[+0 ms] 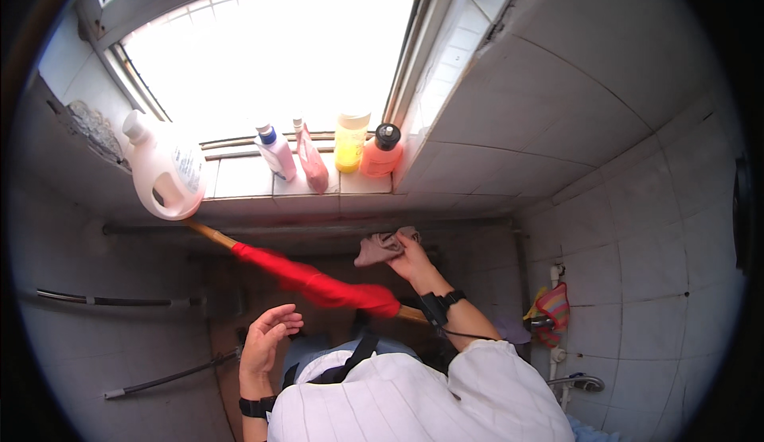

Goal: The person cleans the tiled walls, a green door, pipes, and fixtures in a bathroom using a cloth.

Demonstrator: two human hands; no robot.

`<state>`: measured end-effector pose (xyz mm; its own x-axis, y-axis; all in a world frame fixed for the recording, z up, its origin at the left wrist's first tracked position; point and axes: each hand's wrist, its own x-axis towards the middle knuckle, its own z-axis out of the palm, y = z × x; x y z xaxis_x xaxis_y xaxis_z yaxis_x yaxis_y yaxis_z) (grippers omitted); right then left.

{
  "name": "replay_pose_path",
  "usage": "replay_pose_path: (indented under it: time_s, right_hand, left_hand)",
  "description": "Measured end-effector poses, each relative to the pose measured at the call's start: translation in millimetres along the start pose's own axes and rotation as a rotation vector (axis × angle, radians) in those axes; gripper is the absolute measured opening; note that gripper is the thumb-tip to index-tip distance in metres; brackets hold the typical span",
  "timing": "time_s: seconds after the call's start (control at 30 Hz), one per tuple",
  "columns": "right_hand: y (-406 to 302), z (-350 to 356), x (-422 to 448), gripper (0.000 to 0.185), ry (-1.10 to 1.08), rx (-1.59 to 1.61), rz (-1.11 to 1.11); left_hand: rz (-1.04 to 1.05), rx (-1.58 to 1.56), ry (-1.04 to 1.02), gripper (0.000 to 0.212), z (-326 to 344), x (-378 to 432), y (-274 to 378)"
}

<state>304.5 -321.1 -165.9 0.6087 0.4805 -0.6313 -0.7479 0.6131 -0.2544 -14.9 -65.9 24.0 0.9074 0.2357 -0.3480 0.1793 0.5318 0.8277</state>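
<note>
My right hand (412,259) grips a crumpled greyish-pink cloth (379,248), holding it up below the tiled window ledge. Empty and loosely curled, my left hand (268,337) hovers in front of my body on the left. Between and beyond the hands, a wooden pole (213,234) runs diagonally, with a red cloth (316,284) around it. Motion blur softens part of the red cloth. The pole's near end passes behind my right forearm, and its far end is hidden by a large white jug (170,173).
On the window ledge (239,179) stand a pink pump bottle (277,155), a red pouch (311,161), a yellow bottle (352,143) and an orange bottle (381,155). A metal bar (149,302) is at the left wall. Striped cloth (555,308) hangs by a tap (588,382) at right.
</note>
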Motion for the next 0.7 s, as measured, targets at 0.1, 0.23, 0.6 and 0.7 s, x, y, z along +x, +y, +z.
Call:
replay_pose_path:
  time_s: [0.1,0.23,0.6,0.7]
  right_hand:
    - [-13.4,15.3,-69.0,0.038,-0.175,-0.108,0.053]
    - [-46.1,25.5,-141.6,0.045,-0.188,-0.031,0.034]
    - [-139.2,-0.7,-170.4,0.044,0.054,-0.290,-0.458]
    - [-205.3,-23.0,-153.3,0.034,0.219,-0.483,-0.776]
  left_hand:
    - [0.018,-0.013,0.046,0.045,-14.9,-10.7,4.3]
    - [-0.012,-0.021,0.070,0.045,-24.1,-15.0,0.6]
    - [-0.005,0.003,-0.004,0.044,7.6,4.2,-8.3]
    - [-0.016,0.008,0.004,0.042,17.5,1.4,-10.2]
